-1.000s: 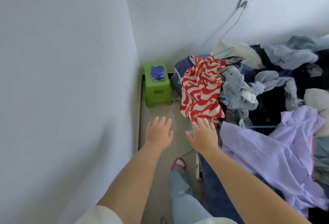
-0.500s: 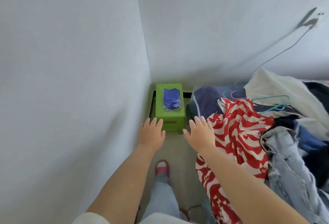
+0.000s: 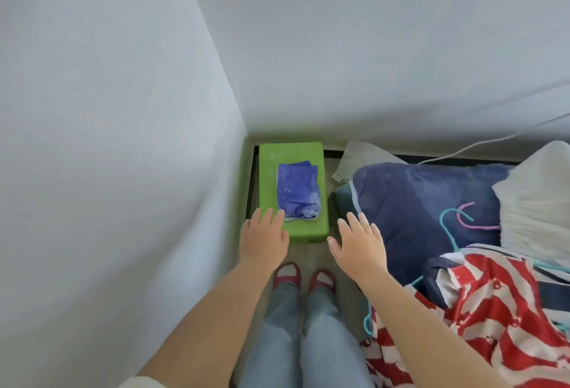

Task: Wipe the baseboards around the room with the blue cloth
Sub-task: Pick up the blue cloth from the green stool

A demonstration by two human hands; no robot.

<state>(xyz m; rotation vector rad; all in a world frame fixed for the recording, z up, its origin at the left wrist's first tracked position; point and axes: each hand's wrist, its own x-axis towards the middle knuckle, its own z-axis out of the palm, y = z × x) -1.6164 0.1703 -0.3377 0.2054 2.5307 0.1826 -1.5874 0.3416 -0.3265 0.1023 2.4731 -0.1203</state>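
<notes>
Blue cloth (image 3: 297,190) lies folded mid-stool (image 3: 268,153), within reach; left hand (image 3: 263,239) and right hand (image 3: 359,244) hover, fingers spread, empty.

This is a room in a home: clothes (image 3: 481,304) and hangers (image 3: 462,221) are piled beside a little green stool (image 3: 290,153) in the corner.

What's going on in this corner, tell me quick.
A person stands facing the corner, both hands out and empty. The blue cloth lies folded on a green stool against the wall. The left hand hovers at the stool's near edge, fingers spread; the right hand is open beside a pile of clothes. No wiping has begun.
</notes>
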